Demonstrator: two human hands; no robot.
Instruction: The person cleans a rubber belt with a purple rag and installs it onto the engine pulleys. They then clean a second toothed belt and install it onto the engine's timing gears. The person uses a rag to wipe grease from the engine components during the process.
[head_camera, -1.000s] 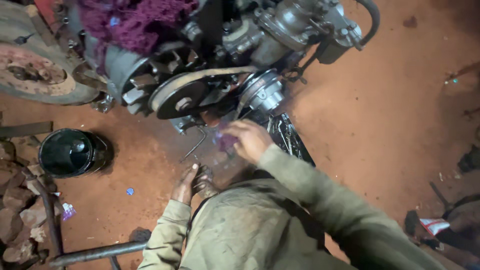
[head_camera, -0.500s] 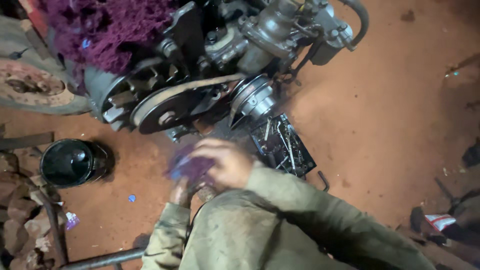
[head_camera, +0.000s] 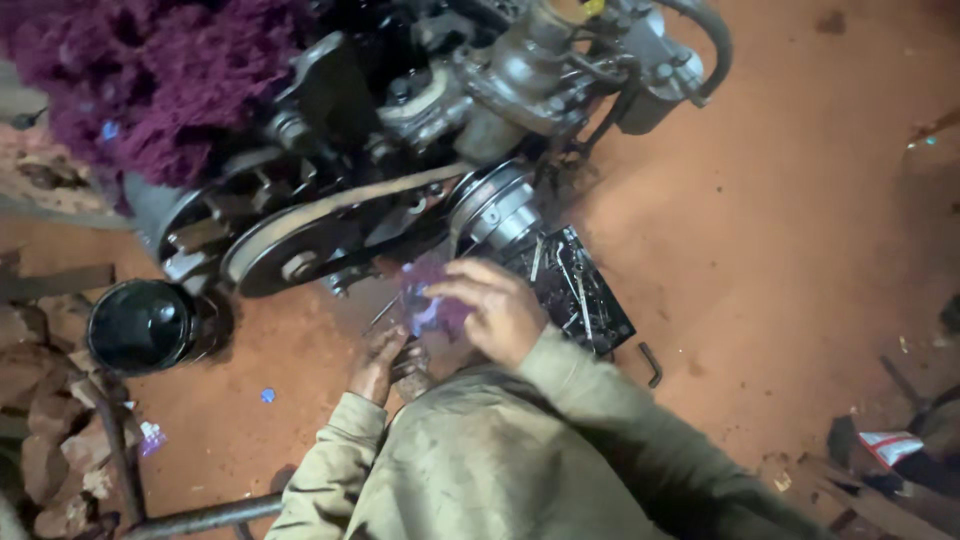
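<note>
Red dirt floor (head_camera: 800, 200) carries an engine (head_camera: 420, 130), black tool tray (head_camera: 580, 290) and black pot (head_camera: 140, 325).

One head-worn camera is looking steeply down past the wearer's sleeves onto the dirt floor (head_camera: 780, 250). It is sitting close above the hands, with the engine (head_camera: 420, 130) filling the upper frame and a black pot (head_camera: 140, 325) lying at the left edge.

A white-and-red wrapper (head_camera: 888, 446), possibly a package, lies at the right edge.
</note>
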